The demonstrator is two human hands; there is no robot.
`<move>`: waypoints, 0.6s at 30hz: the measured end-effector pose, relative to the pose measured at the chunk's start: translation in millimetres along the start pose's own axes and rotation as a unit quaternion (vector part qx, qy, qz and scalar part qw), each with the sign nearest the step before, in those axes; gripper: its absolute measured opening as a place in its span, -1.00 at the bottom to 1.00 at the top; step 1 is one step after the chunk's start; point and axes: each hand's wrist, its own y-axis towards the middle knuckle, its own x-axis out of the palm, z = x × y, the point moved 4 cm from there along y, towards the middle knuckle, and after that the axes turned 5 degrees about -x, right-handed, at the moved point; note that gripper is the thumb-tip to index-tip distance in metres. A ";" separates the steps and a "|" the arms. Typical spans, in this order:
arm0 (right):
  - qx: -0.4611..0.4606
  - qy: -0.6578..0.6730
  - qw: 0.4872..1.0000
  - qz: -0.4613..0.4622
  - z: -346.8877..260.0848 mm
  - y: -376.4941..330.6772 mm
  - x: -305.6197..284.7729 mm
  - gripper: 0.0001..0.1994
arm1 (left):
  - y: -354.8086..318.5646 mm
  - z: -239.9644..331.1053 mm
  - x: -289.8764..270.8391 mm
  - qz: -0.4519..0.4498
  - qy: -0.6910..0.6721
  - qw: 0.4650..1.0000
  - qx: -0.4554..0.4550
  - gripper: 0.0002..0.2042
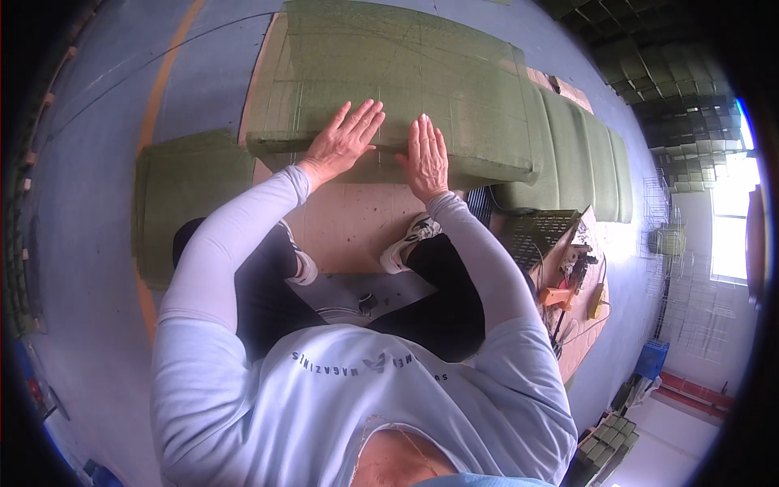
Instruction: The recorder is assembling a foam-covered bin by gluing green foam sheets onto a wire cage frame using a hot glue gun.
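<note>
A large sheet of green mesh fabric (357, 57) is spread in front of me, with thin straight wire lines showing through it. Near its front edge my left hand (341, 146) lies flat with fingers stretched out. My right hand (426, 158) rests just beside it, fingers straight and close together, pointing away from me. Neither hand holds anything. The fabric's near edge hangs down in front of my feet. Whatever supports the sheet underneath is mostly hidden.
Folded green fabric (191, 203) lies at the left, and more green fabric (584, 150) at the right. A board (580, 333) at my right carries an orange-handled tool (556, 297) beside a black perforated crate (540, 235). Cardboard (349, 227) lies between my shoes. Stacked green bundles (649, 65) stand at the far right.
</note>
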 end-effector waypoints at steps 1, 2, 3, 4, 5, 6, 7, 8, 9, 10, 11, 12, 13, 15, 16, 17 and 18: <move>-0.002 0.001 1.000 0.001 -2.8 3.2 -4.8 -0.13 | -3.7 1.5 2.6 0.001 0.002 1.000 -0.001 -0.24; -0.025 0.045 0.999 -0.013 -4.8 9.4 -7.7 -0.12 | -4.8 2.0 3.4 -0.002 -0.010 1.000 -0.027 -0.24; -0.049 0.089 0.994 -0.028 -7.8 17.9 -9.0 -0.11 | -6.9 0.6 3.9 -0.005 -0.022 0.998 -0.054 -0.24; -0.123 0.119 0.985 -0.025 -8.4 29.6 -13.1 -0.12 | -3.2 3.9 2.6 -0.011 -0.013 0.998 -0.052 -0.24; -0.128 0.120 0.984 -0.024 -11.6 46.4 -13.5 -0.12 | -1.9 3.5 -0.4 -0.011 -0.010 0.998 -0.055 -0.24; -0.118 0.120 0.985 -0.051 -18.9 64.2 -8.7 -0.13 | -0.3 1.9 -2.0 -0.026 -0.043 0.997 -0.061 -0.26; -0.108 0.119 0.984 -0.079 -24.1 74.1 -1.8 -0.14 | -0.4 -0.6 -5.4 -0.041 -0.076 0.994 -0.068 -0.28; -0.098 0.088 0.986 -0.103 -26.4 77.1 0.3 -0.11 | -2.3 -6.3 -11.2 -0.033 -0.094 0.994 -0.056 -0.26; -0.101 0.090 0.985 -0.102 -28.1 75.0 0.3 -0.11 | -2.3 -16.5 -15.7 -0.034 -0.091 0.994 -0.059 -0.26; -0.117 0.090 0.986 -0.077 -24.9 72.0 3.0 -0.12 | -0.2 -26.4 -14.2 -0.103 -0.084 0.991 -0.007 -0.25; -0.126 0.089 0.987 -0.053 -24.1 70.3 1.4 -0.13 | 1.3 -34.2 -14.7 -0.172 -0.080 0.981 0.050 -0.23; -0.130 0.090 0.986 -0.047 -25.6 68.5 3.4 -0.16 | 4.3 -46.5 -24.8 -0.117 -0.088 0.988 0.054 -0.20; -0.131 0.094 0.986 -0.047 -31.6 69.4 2.7 -0.16 | 2.6 -58.4 -29.1 -0.058 -0.122 0.990 0.038 -0.18; -0.115 0.055 0.991 -0.042 -40.5 70.0 1.9 -0.21 | -6.8 -61.2 -22.8 -0.063 -0.118 0.990 0.040 -0.22; -0.115 0.056 0.991 -0.042 -41.5 66.8 4.6 -0.21 | -8.3 -59.0 -20.1 -0.064 -0.118 0.990 0.040 -0.22; -0.105 0.038 0.993 -0.025 -42.9 62.1 6.2 -0.24 | -13.0 -54.1 -16.0 -0.076 -0.092 0.992 0.034 -0.24; -0.096 0.021 0.995 -0.008 -43.6 59.6 8.8 -0.27 | -16.7 -51.3 -11.6 -0.088 -0.066 0.993 0.029 -0.25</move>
